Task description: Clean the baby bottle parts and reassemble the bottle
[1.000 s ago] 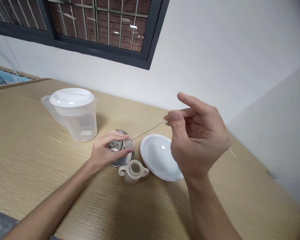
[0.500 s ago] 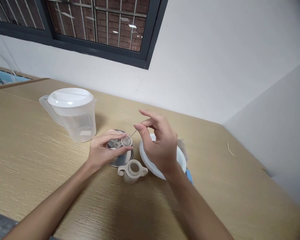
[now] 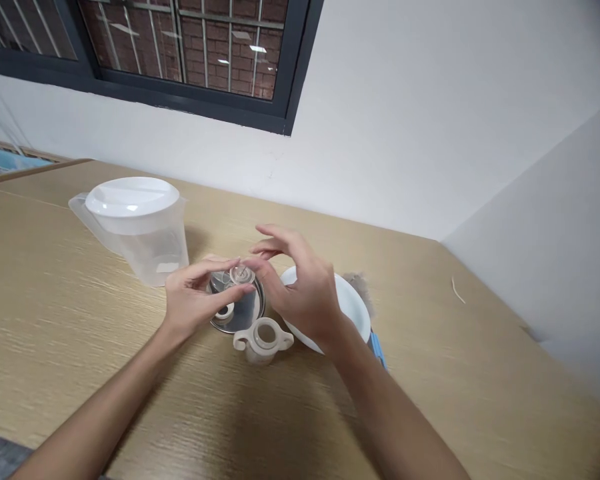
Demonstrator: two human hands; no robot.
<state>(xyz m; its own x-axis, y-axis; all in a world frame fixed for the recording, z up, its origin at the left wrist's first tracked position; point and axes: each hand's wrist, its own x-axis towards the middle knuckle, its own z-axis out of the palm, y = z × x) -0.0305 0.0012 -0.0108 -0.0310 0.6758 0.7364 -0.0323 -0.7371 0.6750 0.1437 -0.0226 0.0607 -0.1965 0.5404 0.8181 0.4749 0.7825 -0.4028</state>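
Observation:
My left hand (image 3: 193, 293) grips a small clear round cap-like part (image 3: 241, 275) by its sides, between thumb and fingers. My right hand (image 3: 303, 293) is at the cap, thumb and index finger pinched on a thin wire-like pin whose tip shows at the cap's centre. Most of the pin is hidden by the fingers. Below the left hand lies a shiny round metal plate (image 3: 243, 319) with small pieces on it, one a pale ring (image 3: 225, 311). Closer to me stands a beige two-handled cup (image 3: 261, 345), its top uncovered. A white bowl (image 3: 356, 310) sits partly behind my right hand.
A lidded translucent pitcher (image 3: 145, 247) stands at the back left. Beside the bowl are a blue object (image 3: 378, 349) and a greyish, blurred item (image 3: 361, 290). A thin pale strip (image 3: 458, 291) lies on the right of the wooden table (image 3: 430, 400).
My right hand has moved left and in toward the cap, so less of the pin shows between fingers and cap. The view has shifted slightly.

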